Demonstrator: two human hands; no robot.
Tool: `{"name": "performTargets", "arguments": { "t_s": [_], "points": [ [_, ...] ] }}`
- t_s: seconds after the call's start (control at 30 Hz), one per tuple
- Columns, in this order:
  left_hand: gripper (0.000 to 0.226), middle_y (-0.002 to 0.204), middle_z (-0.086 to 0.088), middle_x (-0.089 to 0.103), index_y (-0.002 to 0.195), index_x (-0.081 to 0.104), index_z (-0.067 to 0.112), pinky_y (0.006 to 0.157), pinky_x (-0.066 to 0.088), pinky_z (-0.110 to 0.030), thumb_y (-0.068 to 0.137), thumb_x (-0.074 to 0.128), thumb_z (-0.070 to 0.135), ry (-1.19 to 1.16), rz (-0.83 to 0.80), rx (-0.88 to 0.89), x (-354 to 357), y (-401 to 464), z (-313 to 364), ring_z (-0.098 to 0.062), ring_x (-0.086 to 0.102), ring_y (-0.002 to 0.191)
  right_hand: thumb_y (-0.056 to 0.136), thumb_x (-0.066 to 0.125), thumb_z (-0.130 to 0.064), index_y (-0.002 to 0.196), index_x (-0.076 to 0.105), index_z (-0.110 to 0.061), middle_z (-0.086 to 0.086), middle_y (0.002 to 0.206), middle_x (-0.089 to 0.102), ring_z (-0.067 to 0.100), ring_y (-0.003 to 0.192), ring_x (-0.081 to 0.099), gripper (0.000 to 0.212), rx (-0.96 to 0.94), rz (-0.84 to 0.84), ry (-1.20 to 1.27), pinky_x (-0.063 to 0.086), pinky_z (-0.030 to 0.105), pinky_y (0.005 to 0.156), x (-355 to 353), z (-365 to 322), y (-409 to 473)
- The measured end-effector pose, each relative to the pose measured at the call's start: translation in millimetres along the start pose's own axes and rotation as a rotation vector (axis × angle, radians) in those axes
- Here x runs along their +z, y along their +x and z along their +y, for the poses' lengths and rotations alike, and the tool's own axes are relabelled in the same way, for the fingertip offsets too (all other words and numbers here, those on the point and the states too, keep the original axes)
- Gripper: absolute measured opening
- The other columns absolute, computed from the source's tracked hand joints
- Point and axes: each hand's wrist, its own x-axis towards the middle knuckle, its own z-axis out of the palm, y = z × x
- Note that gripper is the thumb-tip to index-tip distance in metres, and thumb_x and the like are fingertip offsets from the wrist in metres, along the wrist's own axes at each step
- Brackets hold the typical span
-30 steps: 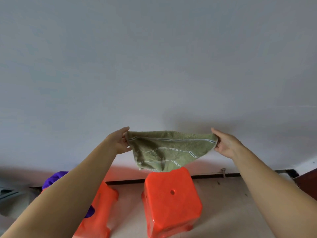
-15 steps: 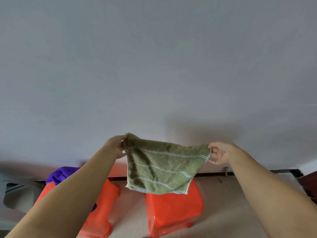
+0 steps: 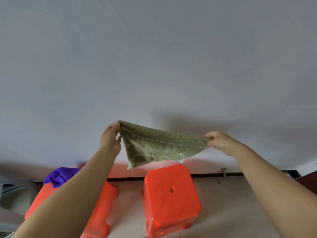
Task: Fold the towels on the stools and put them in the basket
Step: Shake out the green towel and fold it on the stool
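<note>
I hold a small olive-green towel (image 3: 159,146) with thin white stripes stretched in the air above the stools. My left hand (image 3: 109,140) pinches its left corner and my right hand (image 3: 219,141) pinches its right corner. The cloth swings up, its lower edge lifted toward the wall. Below it stands an orange plastic stool (image 3: 169,196) with a bare top and a small hole. A second orange stool (image 3: 101,208) to the left carries a crumpled purple towel (image 3: 60,176), partly hidden by my left forearm. No basket is in view.
A plain grey-white wall (image 3: 154,66) fills most of the view behind the stools. A dark baseboard strip (image 3: 214,175) runs along the floor. A grey object (image 3: 10,191) sits at the far left edge, and dark wood (image 3: 308,181) shows at the far right.
The towel hung flat from both hands half a second ago; now its lower edge has flicked upward and my hands have moved farther apart. The view has tilted down a little.
</note>
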Motion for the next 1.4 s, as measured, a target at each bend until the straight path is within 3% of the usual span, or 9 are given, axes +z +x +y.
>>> {"name": "performTargets", "arguments": {
  "t_s": [0.17, 0.3, 0.37, 0.53, 0.8, 0.93, 1.07, 1.2, 1.4],
  "points": [
    [0.025, 0.086, 0.009, 0.058, 0.072, 0.051, 0.022, 0.097, 0.032, -0.026, 0.096, 0.052, 0.014, 0.041, -0.022, 0.049, 8, 2, 6, -0.003, 0.055, 0.093, 0.087, 0.058, 0.0, 0.104, 0.067, -0.001, 0.007, 0.089, 0.06, 0.022, 0.091, 0.055, 0.019, -0.133, 0.239, -0.075, 0.037, 0.027, 0.078, -8, -5, 1],
    [0.025, 0.081, 0.006, 0.056, 0.072, 0.052, 0.021, 0.09, 0.038, -0.025, 0.096, 0.051, 0.011, -0.018, -0.067, 0.086, 12, 3, 11, -0.005, 0.056, 0.081, 0.091, 0.06, -0.011, 0.119, 0.06, 0.002, 0.006, 0.109, 0.06, 0.02, 0.111, 0.052, 0.031, -0.146, 0.316, 0.296, 0.038, 0.035, 0.099, -19, -8, 0],
    [0.025, 0.077, 0.006, 0.056, 0.072, 0.052, 0.021, 0.084, 0.04, -0.024, 0.095, 0.051, 0.011, -0.038, -0.096, 0.096, 14, 5, 10, -0.006, 0.055, 0.075, 0.091, 0.06, -0.015, 0.099, 0.064, -0.011, -0.001, 0.105, 0.063, 0.019, 0.114, 0.052, 0.01, -0.092, 0.259, 0.535, 0.033, 0.045, 0.107, -24, -5, 3],
    [0.029, 0.063, 0.006, 0.051, 0.07, 0.05, 0.02, 0.063, 0.038, -0.023, 0.097, 0.048, 0.011, 0.039, -0.078, 0.071, 26, 15, -9, -0.009, 0.043, 0.061, 0.096, 0.051, -0.014, 0.077, 0.052, -0.021, -0.001, 0.085, 0.06, 0.015, 0.079, 0.057, 0.02, -0.039, 0.248, 0.811, 0.043, 0.031, 0.073, -20, -2, 25],
    [0.03, 0.064, 0.0, 0.042, 0.069, 0.047, 0.02, 0.059, 0.035, -0.027, 0.097, 0.049, 0.011, 0.171, -0.027, -0.03, 41, 49, -39, -0.013, 0.04, 0.061, 0.097, 0.049, -0.014, 0.081, 0.055, -0.021, -0.002, 0.084, 0.06, 0.013, 0.077, 0.058, 0.018, 0.07, 0.337, 0.831, 0.046, 0.031, 0.075, -10, 21, 67],
    [0.03, 0.074, 0.001, 0.051, 0.069, 0.048, 0.019, 0.078, 0.044, -0.03, 0.098, 0.047, 0.011, 0.178, -0.167, -0.126, 20, 43, -55, -0.012, 0.051, 0.072, 0.098, 0.046, -0.011, 0.079, 0.051, -0.02, -0.007, 0.065, 0.061, 0.003, 0.058, 0.058, 0.021, 0.082, 0.323, 0.864, 0.044, 0.024, 0.068, -5, 47, 63],
    [0.032, 0.071, 0.009, 0.059, 0.068, 0.048, 0.023, 0.088, 0.04, -0.031, 0.097, 0.045, 0.01, 0.195, -0.169, -0.218, -19, 31, -88, -0.009, 0.052, 0.078, 0.098, 0.045, -0.012, 0.083, 0.053, -0.019, 0.0, 0.088, 0.06, 0.012, 0.086, 0.058, 0.019, 0.156, 0.249, 0.806, 0.04, 0.03, 0.091, 7, 88, 52],
    [0.029, 0.063, 0.009, 0.058, 0.07, 0.048, 0.023, 0.074, 0.039, -0.029, 0.096, 0.045, 0.01, 0.268, -0.11, -0.31, -54, 15, -129, -0.011, 0.049, 0.072, 0.098, 0.045, -0.01, 0.087, 0.055, -0.017, 0.002, 0.091, 0.06, 0.012, 0.087, 0.058, 0.017, 0.274, 0.196, 0.775, 0.038, 0.031, 0.097, 32, 134, 42],
    [0.025, 0.07, 0.004, 0.058, 0.073, 0.05, 0.02, 0.076, 0.035, -0.028, 0.095, 0.048, 0.009, 0.385, -0.055, -0.526, -127, -11, -196, -0.012, 0.051, 0.075, 0.096, 0.044, -0.004, 0.088, 0.057, -0.01, 0.008, 0.092, 0.062, 0.022, 0.094, 0.059, 0.016, 0.498, 0.112, 0.652, 0.038, 0.033, 0.103, 78, 219, 14]
  ]
}}
